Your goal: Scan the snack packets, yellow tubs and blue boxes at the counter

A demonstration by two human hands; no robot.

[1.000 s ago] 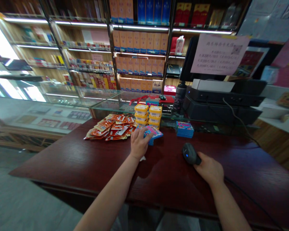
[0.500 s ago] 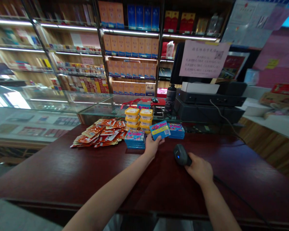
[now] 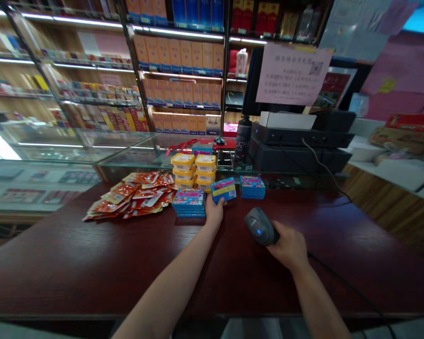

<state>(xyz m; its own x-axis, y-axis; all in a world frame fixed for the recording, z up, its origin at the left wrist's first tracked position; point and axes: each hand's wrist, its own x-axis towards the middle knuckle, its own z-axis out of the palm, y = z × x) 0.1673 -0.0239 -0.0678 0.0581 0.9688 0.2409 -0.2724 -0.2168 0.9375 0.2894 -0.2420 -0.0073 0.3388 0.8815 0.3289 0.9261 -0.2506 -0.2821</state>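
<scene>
Between the fingers of my left hand [image 3: 215,210] is a small blue and pink packet [image 3: 224,189], tilted with its barcode side toward me. Just left of that hand stands a stack of similar blue packets [image 3: 189,203]; a second blue stack [image 3: 252,187] lies to its right. My right hand [image 3: 288,244] is wrapped round the handle of a dark barcode scanner [image 3: 259,226] with a blue light, its head pointing up and left. Yellow tubs [image 3: 183,162] stand stacked behind the packets. Orange snack pouches [image 3: 136,194] lie heaped at the left.
The dark red wooden counter [image 3: 127,263] spans the foreground. A glass display case [image 3: 127,149] borders it at the back. At the back right are a monitor with a paper sign [image 3: 293,73], black boxes [image 3: 300,157] and a black bottle [image 3: 243,136]. The scanner cable [image 3: 349,285] trails right.
My view has shifted, so the counter things sit further left in it. The left hand still holds the packet, now nearer the left stack. The scanner stays in my right hand.
</scene>
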